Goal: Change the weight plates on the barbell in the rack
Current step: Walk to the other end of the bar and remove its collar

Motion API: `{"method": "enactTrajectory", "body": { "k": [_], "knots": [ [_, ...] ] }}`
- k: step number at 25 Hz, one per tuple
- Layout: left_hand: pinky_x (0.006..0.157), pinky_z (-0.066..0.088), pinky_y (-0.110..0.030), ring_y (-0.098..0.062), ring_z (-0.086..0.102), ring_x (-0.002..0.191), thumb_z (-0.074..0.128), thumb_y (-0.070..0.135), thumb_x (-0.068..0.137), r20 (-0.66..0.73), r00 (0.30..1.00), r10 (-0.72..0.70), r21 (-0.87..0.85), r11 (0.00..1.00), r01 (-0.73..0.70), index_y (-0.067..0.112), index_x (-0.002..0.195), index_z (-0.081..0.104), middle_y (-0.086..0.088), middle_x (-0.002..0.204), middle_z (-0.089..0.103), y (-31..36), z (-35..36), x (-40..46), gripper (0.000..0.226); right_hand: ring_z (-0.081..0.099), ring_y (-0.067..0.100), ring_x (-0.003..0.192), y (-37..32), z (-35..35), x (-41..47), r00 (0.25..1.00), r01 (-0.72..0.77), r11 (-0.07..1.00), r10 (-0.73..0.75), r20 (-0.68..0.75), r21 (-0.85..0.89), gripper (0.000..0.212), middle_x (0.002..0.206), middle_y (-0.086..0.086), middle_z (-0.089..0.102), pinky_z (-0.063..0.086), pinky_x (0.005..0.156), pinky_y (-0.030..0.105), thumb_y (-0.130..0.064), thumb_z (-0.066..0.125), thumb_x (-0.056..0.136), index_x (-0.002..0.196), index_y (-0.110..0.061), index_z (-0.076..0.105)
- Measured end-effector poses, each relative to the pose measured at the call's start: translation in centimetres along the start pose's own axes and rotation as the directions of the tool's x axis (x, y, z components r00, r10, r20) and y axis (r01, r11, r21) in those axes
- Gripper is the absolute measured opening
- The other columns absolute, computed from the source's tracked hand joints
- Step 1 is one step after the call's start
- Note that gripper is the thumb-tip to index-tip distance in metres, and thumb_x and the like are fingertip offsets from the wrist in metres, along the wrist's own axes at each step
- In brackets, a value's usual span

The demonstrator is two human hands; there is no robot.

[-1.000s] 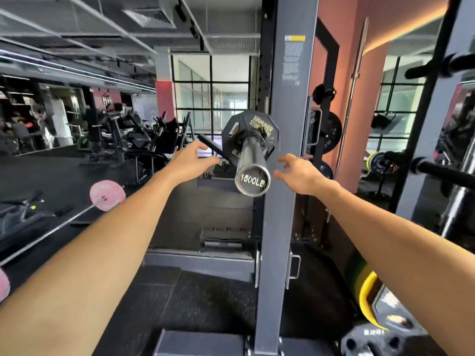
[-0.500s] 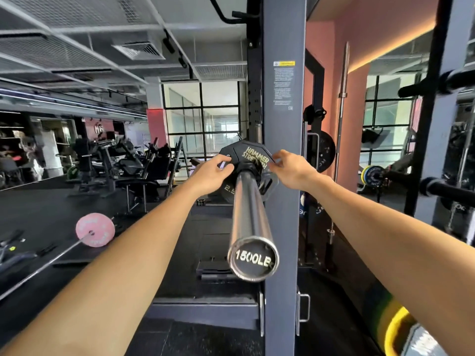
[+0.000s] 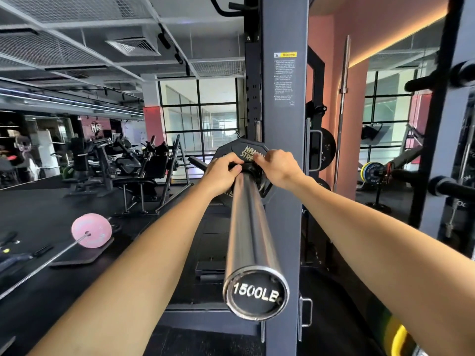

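A chrome barbell sleeve (image 3: pixel 248 227) points toward me, its end cap marked 1500LB. At its far end sits a small black Hammer Strength plate (image 3: pixel 241 149). A black collar (image 3: pixel 248 168) hugs the sleeve against the plate, mostly hidden by my fingers. My left hand (image 3: pixel 225 170) grips the collar from the left and my right hand (image 3: pixel 279 167) pinches it from the right. Both arms stretch along either side of the sleeve.
The grey rack upright (image 3: pixel 282 150) stands just right of the sleeve. Black plates (image 3: pixel 325 147) hang on pegs behind it; coloured plates (image 3: pixel 395 337) sit low right. A pink-plated barbell (image 3: pixel 91 233) lies on the floor at left, machines beyond.
Both hands went from reaching beside the plate to closing on the collar at the sleeve's inner end. My view moved nearer and up, so the sleeve now looks longer.
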State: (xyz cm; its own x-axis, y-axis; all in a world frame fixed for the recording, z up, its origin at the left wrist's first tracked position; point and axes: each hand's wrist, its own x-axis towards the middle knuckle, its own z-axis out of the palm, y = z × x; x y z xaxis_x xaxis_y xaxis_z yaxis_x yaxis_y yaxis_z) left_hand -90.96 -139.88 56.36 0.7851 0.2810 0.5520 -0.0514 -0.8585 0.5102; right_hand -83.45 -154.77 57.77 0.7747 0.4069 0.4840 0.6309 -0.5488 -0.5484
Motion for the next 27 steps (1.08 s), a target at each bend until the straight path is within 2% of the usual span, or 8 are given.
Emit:
{"method": "enactTrajectory", "body": {
  "k": [2,5,11,15,19,21,23,27],
  "knots": [
    [0.081,0.038,-0.025,-0.021,0.058,0.099,0.054,0.022,0.097,-0.004,1.000,-0.021,-0.022,1.000,0.021,0.022,0.114,0.065,-0.003,0.110,0.065,0.0,0.1,0.2,0.020,0.054,0.033,0.070,-0.5,0.3,0.3,1.000,-0.005,1.000,0.005,0.006,0.002,0.042,0.081,0.011,0.057,0.043,0.063,0.033,-0.049,0.049,0.093,0.076,-0.010,0.050],
    [0.080,0.036,-0.025,-0.018,0.053,0.093,0.054,0.021,0.098,-0.020,0.999,-0.026,-0.044,0.999,0.025,0.020,0.114,0.065,0.000,0.101,0.059,0.0,0.2,0.1,0.020,0.055,0.036,0.074,-0.5,0.9,0.3,0.997,-0.071,0.996,0.069,-0.021,-0.053,0.026,0.086,0.015,0.057,0.046,0.065,0.034,-0.026,0.046,0.095,0.082,-0.005,0.053],
    [0.075,0.037,-0.029,-0.021,0.051,0.084,0.050,0.021,0.099,0.018,0.998,-0.054,-0.099,0.994,0.056,0.022,0.104,0.060,0.001,0.102,0.058,-0.5,0.0,0.0,0.011,0.071,0.032,0.067,1.1,1.4,0.3,0.975,-0.221,0.960,0.210,0.076,0.173,0.041,0.079,0.021,0.072,0.060,0.074,0.038,-0.018,0.031,0.084,0.089,0.005,0.065],
    [0.083,0.048,-0.039,-0.028,0.057,0.093,0.049,0.019,0.100,0.056,0.995,-0.078,-0.208,0.974,0.089,0.020,0.100,0.057,0.001,0.109,0.060,-0.5,-0.2,-1.2,0.008,0.067,0.033,0.062,1.1,1.2,-2.3,0.975,-0.163,0.986,0.156,0.156,0.033,0.032,0.082,0.012,0.068,0.058,0.069,0.033,-0.009,0.030,0.087,0.097,-0.005,0.060],
    [0.079,0.049,-0.033,-0.020,0.057,0.096,0.048,0.018,0.100,0.061,0.994,-0.093,-0.209,0.972,0.104,0.019,0.102,0.055,-0.004,0.123,0.059,0.8,-1.3,-3.4,0.007,0.051,0.032,0.077,1.2,0.1,-4.8,0.986,-0.045,0.998,0.052,0.160,-0.048,0.034,0.101,0.014,0.062,0.044,0.071,0.030,-0.012,0.033,0.092,0.113,-0.013,0.060],
    [0.097,0.046,-0.041,-0.020,0.053,0.117,0.047,0.018,0.101,0.061,0.993,-0.103,-0.204,0.972,0.114,0.016,0.106,0.055,-0.001,0.135,0.053,1.7,-1.8,-5.3,0.009,0.051,0.032,0.081,1.2,-0.9,-6.2,0.986,-0.003,0.998,0.012,0.166,-0.057,0.035,0.108,0.016,0.064,0.043,0.072,0.031,-0.015,0.032,0.093,0.115,-0.012,0.060],
    [0.107,0.039,-0.043,-0.020,0.050,0.125,0.047,0.017,0.101,0.047,0.992,-0.115,-0.205,0.971,0.122,0.013,0.111,0.055,0.003,0.136,0.054,2.8,-2.3,-7.1,0.013,0.051,0.032,0.084,1.3,-1.9,-8.1,0.979,0.042,0.997,-0.028,0.201,-0.065,0.032,0.105,0.017,0.063,0.042,0.073,0.032,-0.016,0.031,0.095,0.110,-0.007,0.058],
    [0.106,0.040,-0.043,-0.020,0.054,0.117,0.047,0.016,0.100,0.043,0.991,-0.130,-0.196,0.971,0.136,0.019,0.100,0.055,0.005,0.127,0.058,5.2,-3.8,-11.0,0.008,0.052,0.034,0.086,0.3,-4.1,-12.2,0.962,0.101,0.993,-0.084,0.259,-0.055,0.023,0.094,0.013,0.056,0.037,0.072,0.033,-0.020,0.029,0.100,0.092,-0.007,0.047]
  ]
}}
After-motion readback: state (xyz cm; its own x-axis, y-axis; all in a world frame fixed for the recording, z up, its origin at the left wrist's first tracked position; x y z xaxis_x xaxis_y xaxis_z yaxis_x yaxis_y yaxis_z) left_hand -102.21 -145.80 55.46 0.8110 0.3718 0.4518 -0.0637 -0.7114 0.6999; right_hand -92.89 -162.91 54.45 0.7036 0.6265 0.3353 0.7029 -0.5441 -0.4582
